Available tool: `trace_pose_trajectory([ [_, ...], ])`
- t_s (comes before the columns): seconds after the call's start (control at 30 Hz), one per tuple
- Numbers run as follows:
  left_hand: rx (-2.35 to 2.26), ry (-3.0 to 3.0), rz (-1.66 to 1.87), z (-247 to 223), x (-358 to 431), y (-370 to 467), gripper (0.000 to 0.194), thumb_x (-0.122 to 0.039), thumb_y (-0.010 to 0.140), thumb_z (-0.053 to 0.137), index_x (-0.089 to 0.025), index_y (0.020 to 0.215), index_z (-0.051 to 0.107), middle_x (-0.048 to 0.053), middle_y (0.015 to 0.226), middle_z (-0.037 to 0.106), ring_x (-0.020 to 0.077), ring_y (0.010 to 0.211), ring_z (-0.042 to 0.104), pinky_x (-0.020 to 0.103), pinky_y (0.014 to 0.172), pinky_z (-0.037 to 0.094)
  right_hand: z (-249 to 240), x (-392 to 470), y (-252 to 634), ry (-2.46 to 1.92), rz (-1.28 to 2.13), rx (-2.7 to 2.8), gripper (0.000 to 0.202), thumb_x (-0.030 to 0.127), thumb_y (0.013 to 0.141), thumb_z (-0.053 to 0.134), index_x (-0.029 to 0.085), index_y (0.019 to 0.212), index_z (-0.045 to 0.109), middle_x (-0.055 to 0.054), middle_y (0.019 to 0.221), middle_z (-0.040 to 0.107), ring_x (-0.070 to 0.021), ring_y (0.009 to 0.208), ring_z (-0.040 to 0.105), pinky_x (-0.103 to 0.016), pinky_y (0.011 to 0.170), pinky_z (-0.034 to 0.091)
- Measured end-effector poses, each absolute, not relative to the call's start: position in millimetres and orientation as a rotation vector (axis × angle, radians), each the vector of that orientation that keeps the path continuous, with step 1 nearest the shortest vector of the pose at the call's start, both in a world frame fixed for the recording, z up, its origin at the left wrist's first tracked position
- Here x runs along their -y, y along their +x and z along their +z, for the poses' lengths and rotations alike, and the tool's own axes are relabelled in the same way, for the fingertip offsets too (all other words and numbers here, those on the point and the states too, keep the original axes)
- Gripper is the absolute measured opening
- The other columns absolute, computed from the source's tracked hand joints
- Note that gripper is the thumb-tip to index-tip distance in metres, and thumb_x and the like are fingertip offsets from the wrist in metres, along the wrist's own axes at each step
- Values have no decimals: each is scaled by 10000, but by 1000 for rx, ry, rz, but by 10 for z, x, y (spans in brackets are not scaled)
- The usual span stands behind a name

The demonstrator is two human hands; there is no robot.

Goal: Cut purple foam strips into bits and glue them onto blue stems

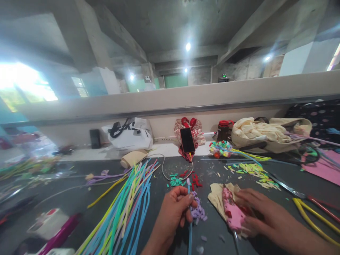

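Pinched between the thumb and fingers of my left hand [177, 206] is a thin blue stem [190, 235] with a small pale purple piece at its upper end. Little purple pieces [198, 211] lie just right of those fingers. My right hand [261, 212] rests its fingers and thumb around the right side of a pink tool [233, 214] with red marks and a thin metal tip pointing toward me. Beneath the tool is a crumpled beige cloth [215, 195]. Green pieces [176, 180] and red pieces [196, 180] lie beyond my left hand.
A bundle of coloured stems [127, 209] spreads at the left. Scissors [289, 188] and yellow handles [305, 212] lie at the right near yellow pieces [251, 169]. A phone [187, 140] on a cable, bags and a bottle [223, 131] line the wall.
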State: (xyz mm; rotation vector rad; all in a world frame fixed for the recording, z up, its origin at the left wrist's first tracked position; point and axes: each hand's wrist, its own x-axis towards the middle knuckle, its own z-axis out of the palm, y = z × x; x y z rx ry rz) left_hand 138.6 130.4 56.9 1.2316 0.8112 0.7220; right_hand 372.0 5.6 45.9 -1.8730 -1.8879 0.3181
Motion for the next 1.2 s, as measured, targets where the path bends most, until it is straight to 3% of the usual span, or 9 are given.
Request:
trace_pose_trajectory([
  [0.07,-815,1237,691,571,-1315,1378,203,-330,678,575,-153,703,478,5,594,627,23,296,425,117,274,192,441,-42,3722,-1915,362,1924,392,376,722,535,292,1104,513,-51,1122,529,-248,988,492,-321,800,399],
  [0.33,-847,1206,643,573,-1310,1417,259,-380,618,631,-146,694,551,7,547,629,14,297,360,141,320,206,523,-107,3631,-1989,290,1981,198,220,674,512,222,860,580,-35,804,571,-191,728,508,-283,646,375],
  [0.57,-753,1312,623,495,-1236,1508,246,-388,656,605,-142,665,597,32,671,643,86,536,517,189,529,374,609,-58,3631,-2013,366,1784,226,179,668,484,225,880,544,-15,824,576,-180,745,520,-271,655,371],
  [0.7,-869,1224,685,488,-1274,1488,239,-363,587,671,-136,618,600,-7,547,587,52,438,442,164,435,297,710,-27,3618,-1938,513,1653,240,190,700,461,223,927,532,-10,855,599,-185,764,537,-266,670,386],
  [0.8,-886,1139,727,557,-1254,1463,233,-371,620,643,-146,645,590,-21,524,574,21,354,332,164,371,199,737,-39,3616,-1769,682,1584,260,201,718,451,200,967,527,-13,870,605,-189,799,537,-263,691,397],
  [1.03,-755,1107,708,587,-1170,1485,224,-350,627,642,-133,628,586,-26,553,563,16,373,354,153,382,245,568,-136,3673,-1598,941,1392,310,302,731,446,171,1003,518,-2,771,558,-130,592,503,-204,466,370],
  [1.2,-643,978,621,536,-1257,1609,233,-361,640,623,-148,652,529,39,775,642,50,435,493,161,382,317,552,-176,3672,-1598,865,1506,305,308,722,472,172,987,540,-19,856,580,-176,739,530,-239,589,421],
])
